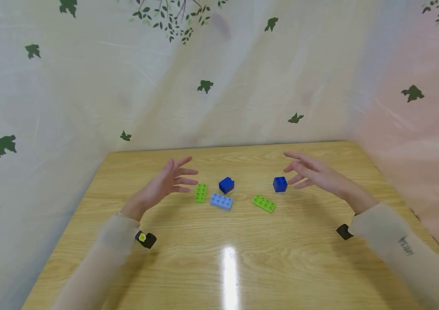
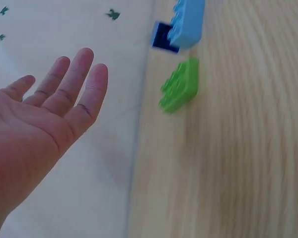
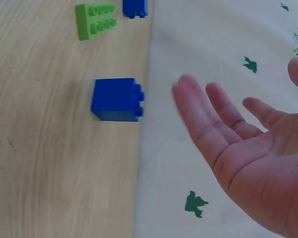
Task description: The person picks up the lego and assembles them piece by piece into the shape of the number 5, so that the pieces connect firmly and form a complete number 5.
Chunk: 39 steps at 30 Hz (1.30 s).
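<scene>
Both hands hover over the wooden table with nothing in them. My left hand has its fingers spread, palm turned inward, beside a flat green toy brick. To the right of that brick lie a light blue brick and a dark blue brick tipped on its side, studs facing right. My right hand has its fingers extended, the fingertips close to a second dark blue brick that stands studs up. A second flat green brick lies diagonally, left of and nearer than that one.
The wooden table ends at a pale cloth backdrop with green bird and leaf prints. Cloth also hangs along the left and right sides. Dark wrist cameras sit at both sleeves. A bright reflection lies on the tabletop's near middle.
</scene>
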Tool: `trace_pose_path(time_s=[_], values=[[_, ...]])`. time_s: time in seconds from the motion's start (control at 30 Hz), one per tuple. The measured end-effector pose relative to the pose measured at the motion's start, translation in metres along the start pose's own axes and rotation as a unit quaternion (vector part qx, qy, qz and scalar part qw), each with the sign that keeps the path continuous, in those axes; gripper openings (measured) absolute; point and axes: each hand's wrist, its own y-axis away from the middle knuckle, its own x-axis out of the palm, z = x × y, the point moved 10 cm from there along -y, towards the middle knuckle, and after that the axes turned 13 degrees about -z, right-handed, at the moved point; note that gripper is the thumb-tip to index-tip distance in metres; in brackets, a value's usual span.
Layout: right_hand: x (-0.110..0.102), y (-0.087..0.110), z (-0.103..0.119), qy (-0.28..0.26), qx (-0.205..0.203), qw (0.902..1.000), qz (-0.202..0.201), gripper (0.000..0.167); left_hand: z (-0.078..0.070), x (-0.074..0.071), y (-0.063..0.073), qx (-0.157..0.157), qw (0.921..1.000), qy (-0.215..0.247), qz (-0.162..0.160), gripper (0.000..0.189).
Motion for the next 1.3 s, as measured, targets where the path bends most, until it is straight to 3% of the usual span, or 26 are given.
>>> trace_pose_path(time_s=[0.23,0.47,0.63,0.93,1.1,1.3], values=[[0.028,0.007,-0.031,0.012,0.081,0.9954,0.05,0.058,0.042,0.051,-0.017,-0.08,0.9955,0.006,0.052,0.069],[0.053,0.011,-0.055,0.045,0.112,0.9894,0.08,0.061,0.073,0.089,-0.019,-0.143,0.985,0.03,0.091,0.068],[0.069,0.012,-0.06,0.064,0.111,0.9867,0.1,0.062,0.084,0.109,-0.021,-0.169,0.9794,0.015,0.11,0.062],[0.083,0.012,-0.065,0.061,0.114,0.9849,0.115,0.06,0.092,0.118,-0.02,-0.203,0.9731,0.018,0.108,0.047],[0.09,0.008,-0.065,0.089,0.086,0.986,0.112,0.057,0.092,0.116,-0.022,-0.206,0.974,0.019,0.092,0.048],[0.097,0.003,-0.064,0.118,0.065,0.9855,0.103,0.05,0.096,0.117,-0.021,-0.205,0.974,0.011,0.096,0.048]])
